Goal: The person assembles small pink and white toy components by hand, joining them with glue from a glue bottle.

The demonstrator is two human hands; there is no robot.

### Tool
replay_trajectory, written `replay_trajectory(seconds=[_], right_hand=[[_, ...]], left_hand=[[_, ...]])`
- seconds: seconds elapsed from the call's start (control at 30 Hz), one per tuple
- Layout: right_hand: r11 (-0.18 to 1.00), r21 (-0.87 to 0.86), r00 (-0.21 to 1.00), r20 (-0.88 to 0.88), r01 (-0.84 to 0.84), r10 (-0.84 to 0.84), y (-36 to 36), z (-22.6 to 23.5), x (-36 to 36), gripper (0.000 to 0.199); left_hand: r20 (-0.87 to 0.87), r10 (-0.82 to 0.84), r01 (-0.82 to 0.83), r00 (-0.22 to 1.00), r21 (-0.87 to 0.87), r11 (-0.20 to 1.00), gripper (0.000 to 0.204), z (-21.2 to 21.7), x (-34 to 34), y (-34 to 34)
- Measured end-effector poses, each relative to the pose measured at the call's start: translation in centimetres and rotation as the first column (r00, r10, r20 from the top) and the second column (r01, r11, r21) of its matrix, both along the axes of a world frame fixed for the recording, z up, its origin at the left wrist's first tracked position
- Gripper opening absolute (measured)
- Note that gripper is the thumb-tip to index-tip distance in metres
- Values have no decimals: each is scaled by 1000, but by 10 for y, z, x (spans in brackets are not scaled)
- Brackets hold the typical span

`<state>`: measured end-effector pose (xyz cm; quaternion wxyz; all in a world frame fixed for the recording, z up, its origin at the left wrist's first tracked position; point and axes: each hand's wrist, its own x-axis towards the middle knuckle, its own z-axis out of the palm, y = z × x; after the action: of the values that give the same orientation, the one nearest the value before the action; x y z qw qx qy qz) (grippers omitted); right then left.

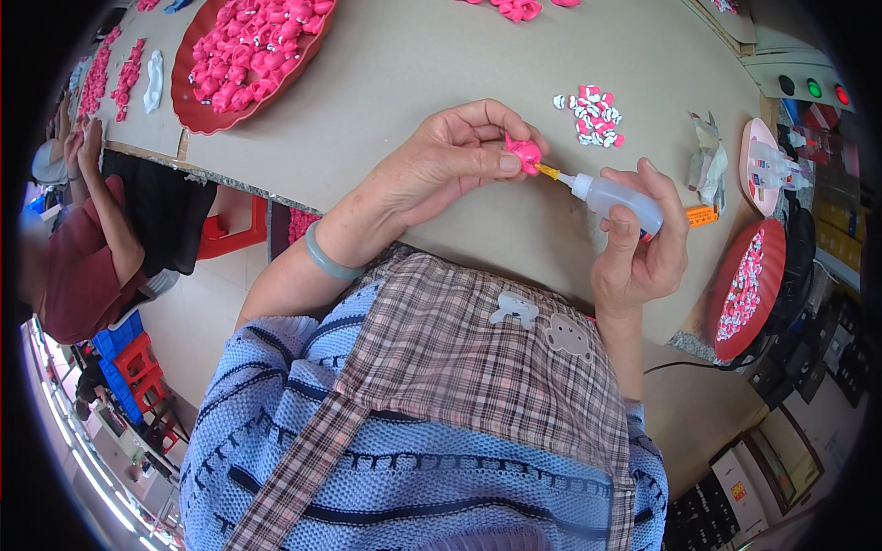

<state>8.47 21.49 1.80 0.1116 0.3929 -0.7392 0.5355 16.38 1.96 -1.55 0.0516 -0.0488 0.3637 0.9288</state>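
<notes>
My left hand pinches a small pink plastic piece between thumb and fingers, above the tan table. My right hand grips a small translucent glue bottle. Its yellow nozzle touches the pink piece. A grey bangle sits on my left wrist. Just beyond the hands lies a little heap of pink and white pieces.
A red tray heaped with pink pieces stands at the far left. A smaller red tray holding white and pink bits sits at the right edge, near a pink dish and crumpled foil. Another person sits at the left.
</notes>
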Motion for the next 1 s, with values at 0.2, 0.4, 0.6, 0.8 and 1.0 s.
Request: replay_trajectory(seconds=[0.2, 0.4, 0.6, 0.8, 1.0], right_hand=[[999, 44, 1000, -15, 26, -25, 0, 2, 1, 35], [1000, 31, 996, -95, 0, 3, -2, 0, -1, 35], [999, 47, 991, -132, 6, 0, 1, -3, -3, 35], [1000, 12, 997, 75, -3, 2, 3, 2, -1, 28], [954, -299, 776, 608, 26, 170, 6, -4, -19, 27]], left_hand=[[-5, -3, 3, 1000, -9, 1000, 20, -2, 0, 0], [37, -1, 0, 999, 25, 1000, 20, -3, 1, 0], [66, 6, -9, 998, 43, 999, 21, -2, -1, 0], [77, 1, -6, 997, 61, 998, 20, 0, -1, -2], [76, 55, -57, 996, 31, 998, 20, 0, 2, -12]])
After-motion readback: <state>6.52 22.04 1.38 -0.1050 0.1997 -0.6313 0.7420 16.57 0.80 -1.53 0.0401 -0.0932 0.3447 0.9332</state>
